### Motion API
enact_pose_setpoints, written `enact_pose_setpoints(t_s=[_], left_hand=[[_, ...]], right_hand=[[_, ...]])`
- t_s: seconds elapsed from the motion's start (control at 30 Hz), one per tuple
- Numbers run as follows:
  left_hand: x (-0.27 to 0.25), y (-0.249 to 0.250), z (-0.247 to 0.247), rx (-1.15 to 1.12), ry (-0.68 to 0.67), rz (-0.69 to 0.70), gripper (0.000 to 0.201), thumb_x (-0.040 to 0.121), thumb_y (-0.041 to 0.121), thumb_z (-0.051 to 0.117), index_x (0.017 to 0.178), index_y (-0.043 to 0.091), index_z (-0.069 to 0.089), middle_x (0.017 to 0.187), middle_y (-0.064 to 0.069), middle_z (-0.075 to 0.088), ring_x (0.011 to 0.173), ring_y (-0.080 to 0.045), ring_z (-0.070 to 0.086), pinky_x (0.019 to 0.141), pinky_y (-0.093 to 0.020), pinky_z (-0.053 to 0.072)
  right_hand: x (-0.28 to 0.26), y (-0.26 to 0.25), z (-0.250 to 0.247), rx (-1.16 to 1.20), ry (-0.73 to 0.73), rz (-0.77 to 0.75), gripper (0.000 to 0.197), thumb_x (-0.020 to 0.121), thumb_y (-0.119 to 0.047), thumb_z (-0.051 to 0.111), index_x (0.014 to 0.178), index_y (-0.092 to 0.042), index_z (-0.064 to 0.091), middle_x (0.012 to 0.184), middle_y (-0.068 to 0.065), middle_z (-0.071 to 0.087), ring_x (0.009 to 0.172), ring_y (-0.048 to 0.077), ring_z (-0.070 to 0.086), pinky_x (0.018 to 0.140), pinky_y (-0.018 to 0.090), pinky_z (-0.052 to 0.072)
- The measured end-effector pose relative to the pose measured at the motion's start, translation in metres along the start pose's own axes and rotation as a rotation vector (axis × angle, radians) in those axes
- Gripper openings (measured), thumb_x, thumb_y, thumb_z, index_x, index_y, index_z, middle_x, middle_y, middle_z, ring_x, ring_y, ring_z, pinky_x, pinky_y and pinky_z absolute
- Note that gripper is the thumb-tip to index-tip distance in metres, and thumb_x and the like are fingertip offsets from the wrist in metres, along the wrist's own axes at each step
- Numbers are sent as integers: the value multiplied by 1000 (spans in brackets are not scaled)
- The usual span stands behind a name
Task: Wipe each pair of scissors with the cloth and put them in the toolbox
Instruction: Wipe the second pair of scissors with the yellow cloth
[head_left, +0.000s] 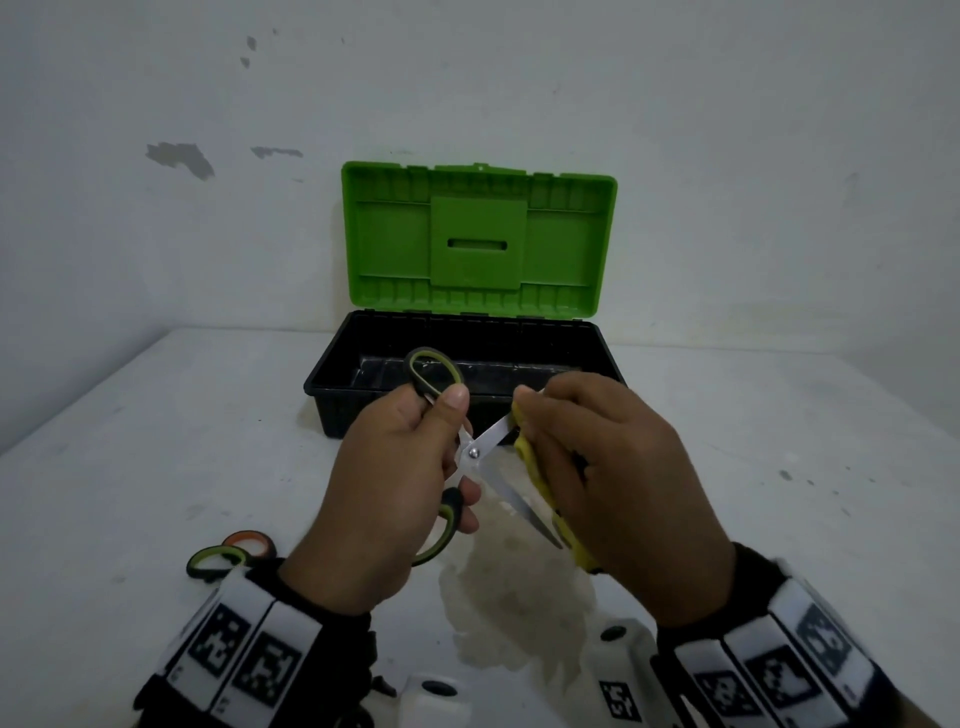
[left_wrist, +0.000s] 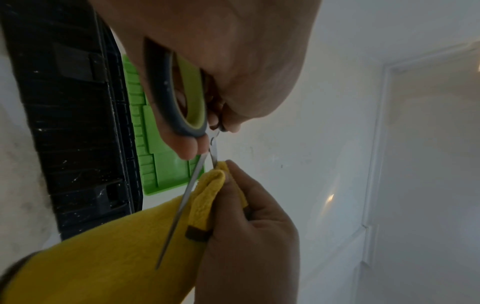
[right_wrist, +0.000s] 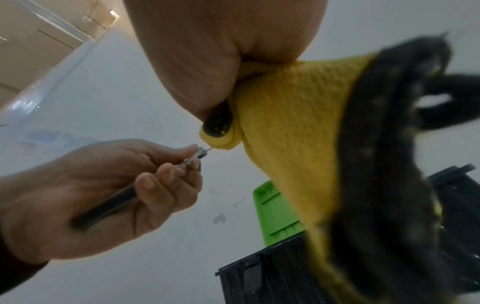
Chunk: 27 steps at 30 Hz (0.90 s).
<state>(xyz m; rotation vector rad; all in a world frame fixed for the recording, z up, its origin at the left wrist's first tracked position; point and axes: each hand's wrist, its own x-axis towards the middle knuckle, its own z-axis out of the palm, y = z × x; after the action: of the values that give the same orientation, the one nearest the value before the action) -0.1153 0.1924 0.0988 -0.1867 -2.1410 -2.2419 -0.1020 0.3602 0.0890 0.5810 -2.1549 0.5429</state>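
My left hand (head_left: 400, 483) grips the handles of green-and-grey scissors (head_left: 474, 453), whose steel blades are spread apart above the table. The upper blade runs into a folded yellow cloth (head_left: 535, 457) that my right hand (head_left: 613, 483) pinches around it. In the left wrist view the cloth (left_wrist: 207, 197) wraps one blade while the other blade (left_wrist: 182, 214) lies bare across it. In the right wrist view the cloth (right_wrist: 291, 115) hangs from my right hand. Behind the hands stands the toolbox (head_left: 332, 384), black tray with green lid (head_left: 478, 239) raised.
Two more pairs of scissors lie on the white table at the lower left, one with green handles (head_left: 215, 561) and one with orange handles (head_left: 249, 540). A stained patch (head_left: 509, 613) marks the table under my hands. The wall rises right behind the toolbox.
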Motion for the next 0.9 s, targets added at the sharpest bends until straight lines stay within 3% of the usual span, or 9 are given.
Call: enact_pose_setpoints(t_s=[0.13,0.27,0.33,0.47,0.53,0.63,0.77,0.9], left_hand=[[-2,-1,0,-20,-27,-25,33,99,28,53,79,3,55,60,-6,40,45,-20,54,43,-30,48],[-4,-1,0,-6,-45,-55,36,100,29,52,83,-2,56,60,-4,42,47,-21,54,43,-29,49],[-3,1,-2,2,-44,-79,37,99,31,52,85,-2,58,60,-3,43,49,-21,55,45,-30,50],[1,3,-3,1,-44,-126,35,99,33,52,83,2,60,58,-2,43,49,-21,56,47,-31,50],[1,4,0,-24,-66,-151,35,99,32,53,82,3,60,58,-2,43,49,-22,55,46,-31,49],[-1,6,2,-25,-111,-170,34,98,32,53,85,1,59,58,-2,42,49,-21,53,44,-30,48],[-3,8,0,5,-109,-147,34,99,31,52,85,0,57,57,-2,40,47,-20,53,43,-29,47],[-2,12,0,21,-116,-131,37,100,31,51,84,-3,52,57,-1,40,46,-19,52,43,-30,48]], right_hand=[[1,20,-1,6,36,44,19,92,-13,61,104,-7,75,95,7,69,84,21,64,76,31,53],[0,38,-12,-15,37,153,22,88,-4,69,108,-10,75,98,3,71,88,2,57,85,3,42],[-2,41,-22,11,60,213,22,87,-7,71,108,-13,75,99,-1,72,91,-5,54,88,0,39],[-8,20,-33,80,47,119,28,85,-19,70,113,-16,72,106,-15,65,99,-5,57,93,5,40],[-12,8,-28,78,-35,35,28,86,-21,70,114,-16,69,108,-11,67,100,2,59,92,8,41],[-14,2,-16,55,-145,-101,21,89,-16,68,109,-11,72,105,2,69,97,15,62,88,22,48],[-14,11,-13,38,-65,-115,17,87,-10,70,104,-7,74,101,7,69,89,23,65,76,36,53],[-11,4,-11,67,-74,-122,17,87,-10,69,103,-7,74,100,6,70,88,21,65,77,34,53]])
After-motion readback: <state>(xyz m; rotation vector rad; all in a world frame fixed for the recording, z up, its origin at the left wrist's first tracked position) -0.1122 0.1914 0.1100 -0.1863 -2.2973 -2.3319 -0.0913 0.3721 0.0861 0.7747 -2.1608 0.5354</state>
